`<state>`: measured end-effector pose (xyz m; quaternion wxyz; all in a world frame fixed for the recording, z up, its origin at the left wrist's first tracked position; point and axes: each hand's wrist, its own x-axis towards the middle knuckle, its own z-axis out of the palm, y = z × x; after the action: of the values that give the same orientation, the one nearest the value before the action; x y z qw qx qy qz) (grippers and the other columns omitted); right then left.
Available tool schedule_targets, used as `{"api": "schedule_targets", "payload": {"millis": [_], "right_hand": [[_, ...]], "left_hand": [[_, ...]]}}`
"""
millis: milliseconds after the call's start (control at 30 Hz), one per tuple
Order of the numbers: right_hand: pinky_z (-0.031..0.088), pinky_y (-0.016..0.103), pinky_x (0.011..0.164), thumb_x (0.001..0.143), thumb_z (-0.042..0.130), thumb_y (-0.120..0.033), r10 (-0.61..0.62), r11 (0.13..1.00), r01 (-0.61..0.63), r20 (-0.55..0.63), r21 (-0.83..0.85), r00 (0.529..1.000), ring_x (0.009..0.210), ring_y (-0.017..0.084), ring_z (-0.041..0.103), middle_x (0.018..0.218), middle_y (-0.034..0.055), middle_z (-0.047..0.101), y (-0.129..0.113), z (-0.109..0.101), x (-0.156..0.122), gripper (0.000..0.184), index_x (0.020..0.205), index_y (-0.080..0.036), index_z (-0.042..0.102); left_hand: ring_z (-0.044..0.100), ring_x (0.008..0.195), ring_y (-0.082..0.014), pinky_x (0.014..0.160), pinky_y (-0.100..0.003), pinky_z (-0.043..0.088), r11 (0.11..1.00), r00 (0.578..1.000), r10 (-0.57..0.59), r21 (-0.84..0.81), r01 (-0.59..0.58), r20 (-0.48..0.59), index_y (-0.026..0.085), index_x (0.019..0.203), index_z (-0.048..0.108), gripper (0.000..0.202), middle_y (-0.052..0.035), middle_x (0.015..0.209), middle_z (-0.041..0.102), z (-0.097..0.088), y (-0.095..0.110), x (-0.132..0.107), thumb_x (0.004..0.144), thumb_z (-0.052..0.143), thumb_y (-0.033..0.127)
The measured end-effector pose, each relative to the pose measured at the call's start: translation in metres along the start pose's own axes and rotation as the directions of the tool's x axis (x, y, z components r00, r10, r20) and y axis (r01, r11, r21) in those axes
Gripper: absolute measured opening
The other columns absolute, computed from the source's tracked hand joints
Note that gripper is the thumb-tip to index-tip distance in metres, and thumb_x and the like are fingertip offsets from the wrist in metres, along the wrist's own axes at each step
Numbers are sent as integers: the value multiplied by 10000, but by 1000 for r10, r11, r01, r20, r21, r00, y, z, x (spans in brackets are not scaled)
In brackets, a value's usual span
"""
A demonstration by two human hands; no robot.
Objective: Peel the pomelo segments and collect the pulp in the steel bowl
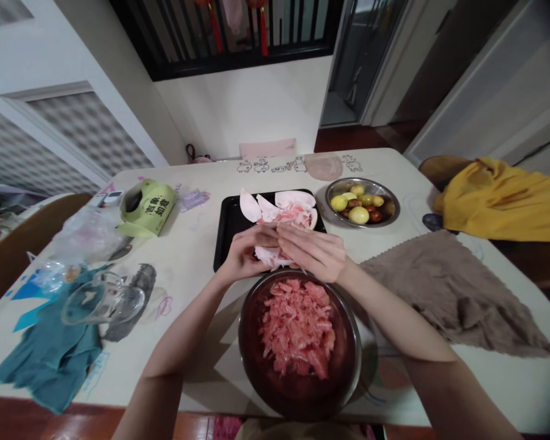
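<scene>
Both my hands meet over the near edge of a black tray. My left hand and my right hand have their fingers closed on a pink pomelo segment held between them. Behind them on the tray lies a heap of pale pink pomelo peel and membrane. Just below my hands stands a metal bowl filled with pieces of peeled pink pomelo flesh.
A smaller metal bowl of green and red fruit sits at the back right. A brown cloth lies right, a glass jug on a teal cloth left, with a green tissue box. Yellow cloth drapes a chair.
</scene>
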<state>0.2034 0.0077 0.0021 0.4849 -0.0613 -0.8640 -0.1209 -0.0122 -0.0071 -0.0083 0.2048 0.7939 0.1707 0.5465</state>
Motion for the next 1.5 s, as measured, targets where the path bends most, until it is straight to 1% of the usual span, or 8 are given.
{"api": "schedule_targets", "payload": {"millis": [267,433,600,733,833,1033,1167,1500], "right_hand": [[614,375,1070,952,653,-201,-35,999,35,-17,-12,999,1254,224,679,1263,66,749,-4,5,0,311,1259,-200,702],[592,388,1091,975,638,-244,49,995,-52,39,86,998,1279,214,659,1317,70,722,1,16,-9,344,1316,-205,664],[626,398,1031,990,622,-312,52,989,-50,-13,140,999,1217,228,702,1258,154,741,9,18,-14,397,1336,-117,634],[638,421,1016,1002,588,-271,97,981,-103,45,163,994,1242,229,686,1302,101,726,15,13,-11,319,1301,-196,668],[673,381,932,1010,555,-255,145,973,-131,-60,189,988,1195,214,713,1244,74,758,21,14,-12,307,1293,-234,672],[658,285,675,1021,514,-374,325,945,-305,-229,118,918,836,210,804,948,78,823,26,22,-22,289,1174,-223,706],[589,249,584,999,562,-352,406,913,-393,-316,105,858,670,172,761,855,35,808,25,25,-24,214,1112,-247,710],[590,306,634,983,571,-417,517,822,-568,-467,38,717,670,190,740,817,29,775,37,31,-33,224,1052,-234,680]], "left_hand": [[638,792,-199,834,-418,567,966,976,-199,-186,179,-90,249,817,630,358,-35,797,649,11,-6,-10,806,765,580],[572,787,-200,814,-401,539,901,897,-377,-315,298,-231,230,655,480,601,-2,702,520,30,-15,-11,671,779,752],[556,805,-159,831,-355,536,810,810,-482,-521,267,-334,207,656,397,683,31,698,448,31,-21,-6,589,885,680],[605,1017,-193,992,-434,527,819,814,-491,-482,310,-310,201,654,404,641,-3,840,527,17,-22,-3,642,882,628],[586,1199,-232,1020,-437,523,794,806,-522,-505,339,-279,189,663,404,633,-35,1050,578,7,-27,-4,630,911,566],[639,1033,-191,966,-403,530,715,771,-596,-585,383,-224,188,663,414,507,3,864,520,-3,-42,-8,631,908,296],[632,931,-146,905,-341,521,647,699,-676,-643,411,-234,176,625,396,417,21,801,482,-3,-46,-7,574,807,126],[614,792,-153,771,-311,490,692,660,-694,-519,503,-286,185,608,399,236,18,718,514,-11,-65,-19,525,592,76]]}}
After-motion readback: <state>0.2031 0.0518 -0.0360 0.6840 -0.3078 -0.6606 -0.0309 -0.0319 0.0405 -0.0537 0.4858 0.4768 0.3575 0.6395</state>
